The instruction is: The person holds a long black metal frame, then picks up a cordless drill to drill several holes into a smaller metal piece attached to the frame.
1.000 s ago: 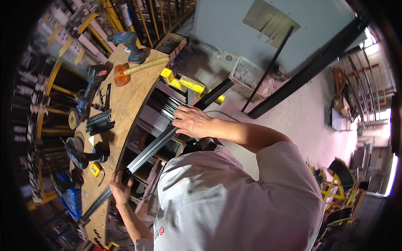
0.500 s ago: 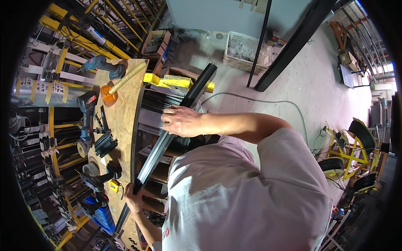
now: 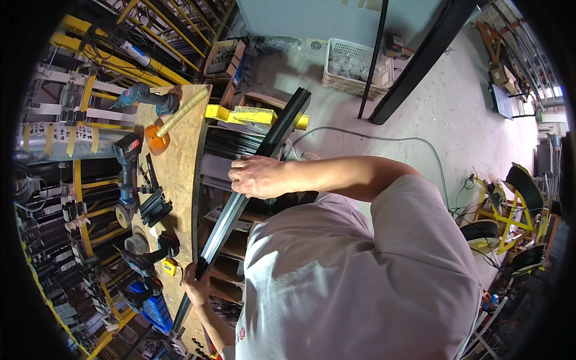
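A long black metal profile (image 3: 223,231) with a shiny grooved face runs slantwise from the yellow support at the far end down to the near left. My right hand (image 3: 259,176) is closed over its middle, knuckles up. Lower down, at the edge of the wooden bench, my left hand (image 3: 195,284) is wrapped round the profile's near part, its fingertips partly hidden. Beside them on the plywood bench top (image 3: 180,198) lie a bundle of short black profile pieces (image 3: 155,207) and a yellow tape measure (image 3: 170,266).
An orange-headed mallet (image 3: 157,139) and cordless drills (image 3: 144,99) lie on the bench. Yellow bracket (image 3: 246,114) sits under the profile's far end. Farther off are a white plastic crate (image 3: 354,69), a leaning black beam (image 3: 420,60), a cable (image 3: 384,138) on the floor and wire spools (image 3: 522,189).
The view has shifted slightly, so the bench things appear a little farther right. Both hands keep their hold on the profile with hardly any movement along it.
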`<state>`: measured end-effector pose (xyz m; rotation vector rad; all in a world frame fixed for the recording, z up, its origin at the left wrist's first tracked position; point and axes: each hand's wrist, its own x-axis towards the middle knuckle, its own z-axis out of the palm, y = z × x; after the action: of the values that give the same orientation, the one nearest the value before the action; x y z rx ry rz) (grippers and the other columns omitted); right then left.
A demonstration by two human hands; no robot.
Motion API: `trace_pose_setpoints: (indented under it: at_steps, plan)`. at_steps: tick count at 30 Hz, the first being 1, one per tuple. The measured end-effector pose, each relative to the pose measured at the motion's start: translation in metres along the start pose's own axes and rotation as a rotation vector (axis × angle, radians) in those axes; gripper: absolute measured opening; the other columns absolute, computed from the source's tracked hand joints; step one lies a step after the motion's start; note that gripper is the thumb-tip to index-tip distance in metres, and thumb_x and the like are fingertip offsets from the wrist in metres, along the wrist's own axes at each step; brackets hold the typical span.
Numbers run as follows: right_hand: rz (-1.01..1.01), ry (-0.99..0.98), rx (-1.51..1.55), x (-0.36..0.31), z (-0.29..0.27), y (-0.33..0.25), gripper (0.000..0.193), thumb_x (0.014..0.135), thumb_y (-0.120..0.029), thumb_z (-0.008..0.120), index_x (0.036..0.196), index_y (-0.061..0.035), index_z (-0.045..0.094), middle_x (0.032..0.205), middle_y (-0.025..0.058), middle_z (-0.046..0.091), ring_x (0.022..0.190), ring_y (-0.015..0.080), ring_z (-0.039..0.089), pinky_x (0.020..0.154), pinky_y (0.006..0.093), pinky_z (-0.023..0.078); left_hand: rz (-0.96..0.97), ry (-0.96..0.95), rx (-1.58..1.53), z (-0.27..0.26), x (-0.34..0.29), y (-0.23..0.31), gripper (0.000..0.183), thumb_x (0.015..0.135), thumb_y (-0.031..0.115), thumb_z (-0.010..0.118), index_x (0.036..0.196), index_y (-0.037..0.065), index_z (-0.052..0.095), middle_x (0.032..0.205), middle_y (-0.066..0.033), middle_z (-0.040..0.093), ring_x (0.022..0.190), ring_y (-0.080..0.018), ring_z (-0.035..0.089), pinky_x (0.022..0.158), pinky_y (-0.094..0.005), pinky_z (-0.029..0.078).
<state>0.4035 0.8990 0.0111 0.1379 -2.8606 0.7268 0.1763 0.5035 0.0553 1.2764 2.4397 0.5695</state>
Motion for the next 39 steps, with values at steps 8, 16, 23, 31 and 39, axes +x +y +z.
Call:
trace_pose_setpoints:
  at_steps: [8, 16, 23, 31, 39]
  plan:
    - [0.005, 0.011, 0.016, 0.003, -0.001, -0.001, 0.021, 0.084, -0.022, 0.077, 0.094, -0.0047, 0.070, 0.108, 0.0117, 0.065, 0.111, 0.0315, 0.059, 0.097, 0.0444, 0.050, -0.028, -0.028, 0.001, -0.005, 0.002, 0.005, 0.018, 0.083, 0.002, 0.071, 0.099, -0.006, 0.067, 0.091, -0.0180, 0.069, 0.073, -0.0315, 0.066, 0.068, -0.0401, 0.052]
    - [-0.010, 0.026, 0.050, 0.002, 0.001, -0.003, 0.024, 0.083, -0.024, 0.079, 0.093, -0.0035, 0.070, 0.106, 0.0127, 0.065, 0.111, 0.0329, 0.060, 0.097, 0.0447, 0.050, -0.050, -0.058, 0.000, -0.004, -0.003, -0.008, 0.020, 0.082, 0.005, 0.073, 0.099, -0.005, 0.068, 0.096, -0.0202, 0.070, 0.082, -0.0364, 0.068, 0.075, -0.0414, 0.054]
    - [-0.005, -0.004, 0.149, -0.001, 0.001, 0.010, 0.028, 0.080, -0.024, 0.081, 0.092, -0.0029, 0.067, 0.101, 0.0149, 0.063, 0.110, 0.0352, 0.060, 0.095, 0.0452, 0.050, -0.056, -0.080, 0.008, -0.001, 0.001, -0.001, 0.024, 0.080, 0.004, 0.075, 0.102, -0.005, 0.069, 0.097, -0.0214, 0.070, 0.083, -0.0383, 0.069, 0.076, -0.0422, 0.055]
    - [0.029, 0.065, -0.086, 0.018, -0.042, -0.023, 0.044, 0.080, -0.025, 0.083, 0.117, -0.0063, 0.068, 0.118, 0.0115, 0.062, 0.118, 0.0327, 0.057, 0.101, 0.0452, 0.050, -0.024, -0.013, 0.006, -0.015, 0.004, 0.009, 0.047, 0.076, 0.010, 0.082, 0.121, 0.000, 0.071, 0.118, -0.0201, 0.070, 0.103, -0.0421, 0.070, 0.088, -0.0445, 0.058]
    - [0.125, 0.371, 0.118, 0.027, -0.021, -0.126, 0.077, 0.081, -0.015, 0.084, 0.146, 0.0049, 0.049, 0.135, 0.0246, 0.060, 0.123, 0.0442, 0.058, 0.110, 0.0503, 0.045, 0.294, 0.168, 0.054, -0.027, -0.027, -0.017, 0.056, 0.070, 0.026, 0.087, 0.111, -0.003, 0.061, 0.110, -0.0196, 0.062, 0.108, -0.0393, 0.062, 0.092, -0.0482, 0.053]
